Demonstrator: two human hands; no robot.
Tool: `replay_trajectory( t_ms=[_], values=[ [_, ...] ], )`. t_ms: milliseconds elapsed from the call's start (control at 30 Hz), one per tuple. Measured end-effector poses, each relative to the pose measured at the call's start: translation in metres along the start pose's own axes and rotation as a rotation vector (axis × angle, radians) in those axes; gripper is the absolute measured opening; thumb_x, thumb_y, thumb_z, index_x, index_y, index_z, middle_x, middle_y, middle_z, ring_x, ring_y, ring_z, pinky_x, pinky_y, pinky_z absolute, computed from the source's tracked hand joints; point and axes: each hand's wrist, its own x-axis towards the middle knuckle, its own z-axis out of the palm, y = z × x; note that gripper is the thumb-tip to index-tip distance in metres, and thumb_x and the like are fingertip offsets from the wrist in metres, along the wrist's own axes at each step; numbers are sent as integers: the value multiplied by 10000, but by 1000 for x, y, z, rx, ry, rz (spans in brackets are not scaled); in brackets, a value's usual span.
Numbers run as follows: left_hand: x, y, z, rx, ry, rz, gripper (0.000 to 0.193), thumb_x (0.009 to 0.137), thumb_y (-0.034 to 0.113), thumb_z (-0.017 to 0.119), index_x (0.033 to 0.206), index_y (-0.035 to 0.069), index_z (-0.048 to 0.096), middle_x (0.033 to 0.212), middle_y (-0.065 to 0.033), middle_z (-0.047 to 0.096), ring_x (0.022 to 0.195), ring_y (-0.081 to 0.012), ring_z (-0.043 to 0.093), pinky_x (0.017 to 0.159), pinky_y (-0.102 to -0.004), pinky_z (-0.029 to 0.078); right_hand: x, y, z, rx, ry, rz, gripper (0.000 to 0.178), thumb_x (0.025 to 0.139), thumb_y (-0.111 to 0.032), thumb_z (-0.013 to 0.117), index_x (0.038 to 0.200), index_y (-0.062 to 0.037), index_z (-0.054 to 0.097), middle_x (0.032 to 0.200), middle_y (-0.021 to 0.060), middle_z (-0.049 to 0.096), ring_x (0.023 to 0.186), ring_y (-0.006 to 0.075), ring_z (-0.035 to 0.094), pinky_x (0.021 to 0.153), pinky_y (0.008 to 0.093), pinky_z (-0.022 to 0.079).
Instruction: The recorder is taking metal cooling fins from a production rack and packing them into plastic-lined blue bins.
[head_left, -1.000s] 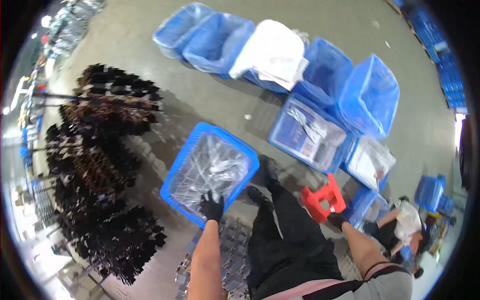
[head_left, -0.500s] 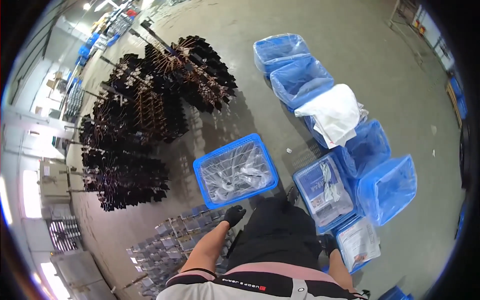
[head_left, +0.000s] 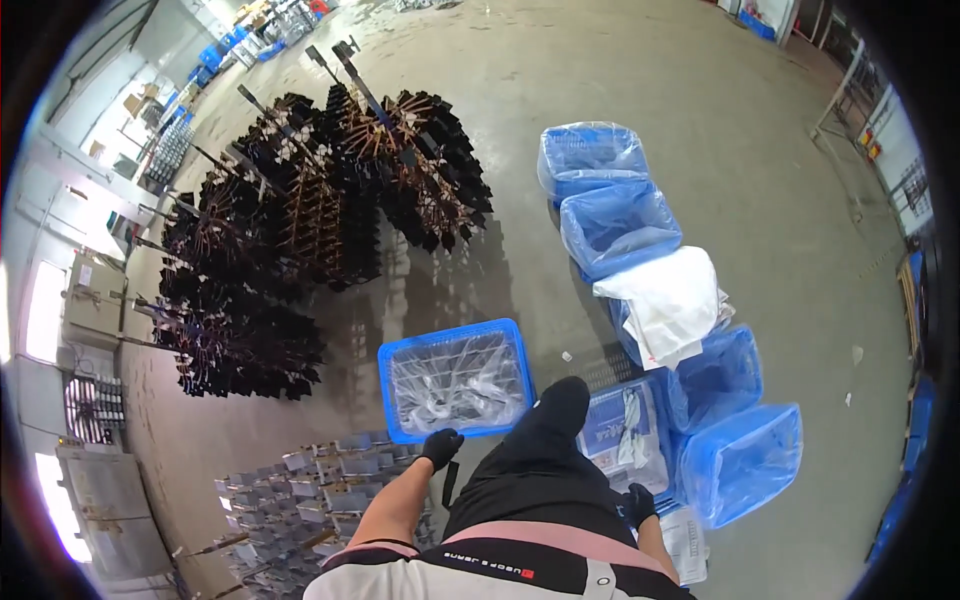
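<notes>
- Racks of dark parts [head_left: 300, 230]: black, spiky clusters hung on metal frames, standing on the grey concrete floor [head_left: 620, 90] at upper left; matte, bristling outline.
- Grey metal parts [head_left: 300, 490]: blocky, dull silver pieces in stacked rows on the floor at lower left, just left of the left forearm.
- Left hand [head_left: 440, 447]: black glove, fingers curled at the near edge of the blue crate; cannot tell whether it grips the rim or only touches it. A dark strap-like piece hangs just below the hand.
- Blue crate [head_left: 396, 395]: rectangular blue plastic, perforated walls, lined with clear crinkled film; pale and dark pieces lie under the film. It sits on the floor directly ahead of the left hand, near edge at the fingertips.
- Right hand [head_left: 636, 503]: black glove, low beside the right hip, closed loosely; nothing visible in it. Well apart from the blue crate.
- Flat printed packets [head_left: 625, 435]: blue-and-white, in clear film, in a crate just above the right hand.
- Row of blue bins [head_left: 610, 225]: film-lined, running from upper centre to lower right; white cloth-like sheet [head_left: 665, 300] draped over the middle one.
</notes>
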Motion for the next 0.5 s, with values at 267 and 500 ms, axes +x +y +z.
replay_trajectory(
  t_ms=[267,500],
  values=[
    [83,13,17,-10,17,53,381,905,417,535,856,65,673,851,-149,700,826,-334,670,756,-456,514,187,-46,-80,525,-218,524,169,900,-276,586,985,-130,586,834,83,635,688,231,634,526,386,480],
    [231,29,-38,50,234,102,355,933,393,492,910,81,660,929,-216,672,903,-396,641,771,-514,496,423,-106,-96,407,-365,260,101,953,-240,516,987,-158,563,795,33,585,617,167,555,486,311,426]
  ],
)
